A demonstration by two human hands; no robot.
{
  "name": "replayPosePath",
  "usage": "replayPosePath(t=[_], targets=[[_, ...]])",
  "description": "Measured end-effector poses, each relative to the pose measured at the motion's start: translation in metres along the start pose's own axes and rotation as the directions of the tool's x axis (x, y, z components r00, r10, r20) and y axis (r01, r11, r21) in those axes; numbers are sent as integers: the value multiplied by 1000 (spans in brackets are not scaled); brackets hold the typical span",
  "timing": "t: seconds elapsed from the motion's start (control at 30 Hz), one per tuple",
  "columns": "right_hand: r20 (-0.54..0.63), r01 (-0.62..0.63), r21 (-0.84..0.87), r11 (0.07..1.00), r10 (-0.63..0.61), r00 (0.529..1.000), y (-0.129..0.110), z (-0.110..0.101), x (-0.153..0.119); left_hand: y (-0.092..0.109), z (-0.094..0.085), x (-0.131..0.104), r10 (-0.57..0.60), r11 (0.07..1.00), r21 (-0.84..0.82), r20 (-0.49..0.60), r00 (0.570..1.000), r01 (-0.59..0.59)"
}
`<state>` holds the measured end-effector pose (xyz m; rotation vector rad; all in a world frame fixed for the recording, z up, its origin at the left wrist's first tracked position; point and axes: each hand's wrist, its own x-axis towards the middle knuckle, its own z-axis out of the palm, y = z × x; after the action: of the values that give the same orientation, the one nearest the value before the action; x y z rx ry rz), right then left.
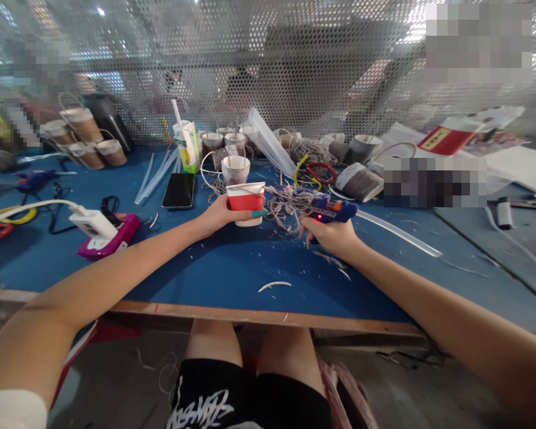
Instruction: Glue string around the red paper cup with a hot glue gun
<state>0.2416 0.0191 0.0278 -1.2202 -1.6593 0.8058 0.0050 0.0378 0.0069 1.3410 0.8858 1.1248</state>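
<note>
Across a blue-topped workbench (232, 274), the right hand (335, 235) grips a blue hot-glue gun (347, 210), facing a red-and-white paper cup (245, 201) clamped in the left hand (217, 215)'s fingers; gluing appears underway, the next move calling for steadiness.

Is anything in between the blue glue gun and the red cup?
Yes, a stringy tangle shows between the glue gun in the right hand and the cup in the left hand. Whether it touches the cup is unclear.

On the table (223, 274), a phone (178, 190) lies left of the nearest cup (246, 201).
</note>
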Motion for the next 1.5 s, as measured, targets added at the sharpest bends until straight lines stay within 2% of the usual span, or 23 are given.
replayPosePath(t=[0.37, 0.6, 0.77, 0.83, 0.9, 0.97, 1.03, 1.1, 1.17, 1.27, 1.33, 1.37, 1.43, 1.5], targets=[[-5, -31, 31, 999, 31, 1000, -5, 1, -1, -2, -1, 2, 15, 999, -36, -13, 1000, -16], [16, -66, 51, 997, 65, 998, -6, 1, 0, -3, -3, 2, 32, 998, -47, 40, 999, -30], [3, -110, -42, 993, 110, 994, -5, 2, 1, -4, -5, 2, 22, 999, -39, 49, 999, -20], [-63, -130, -98, 987, 124, 990, -4, 0, 3, -6, -5, 3, 29, 999, -44, 37, 999, -27], [-143, -131, -225, 965, 101, 985, -6, -5, 6, -8, -5, 4, 50, 997, -58, 14, 999, -49], [-182, -93, -483, 871, 5, 983, -11, -13, 10, -9, -5, 5, 72, 995, -72, -13, 997, -72], [-121, -37, -738, 674, -79, 989, -18, -22, 13, -10, -4, 5, 81, 993, -78, -37, 996, -84], [-24, 8, -863, 505, -58, 998, -23, -29, 16, -9, -3, 5, 94, 992, -79, -54, 994, -98], [73, 52, -889, 455, 29, 997, -23, -38, 20, -8, -2, 4, 119, 989, -83, -63, 991, -124], [261, 146, -821, 552, 137, 956, -18, -56, 27, -8, -1, 3, 161, 981, -87, -111, 981, -171], [378, 209, -736, 644, 135, 916, -18, -70, 31, -9, -1, 3, 179, 978, -81, -157, 971, -193], [401, 225, -701, 676, 113, 909, -20, -75, 33, -10, -1, 3, 188, 975, -83, -169, 968, -204], [357, 224, -636, 739, 24, 934, -27, -77, 32, -11, 0, 4, 205, 969, -106, -152, 967, -223], [242, 240, -527, 816, -126, 962, -37, -66, 28, -12, 0, 4, 219, 962, -142, -118, 969, -235]])
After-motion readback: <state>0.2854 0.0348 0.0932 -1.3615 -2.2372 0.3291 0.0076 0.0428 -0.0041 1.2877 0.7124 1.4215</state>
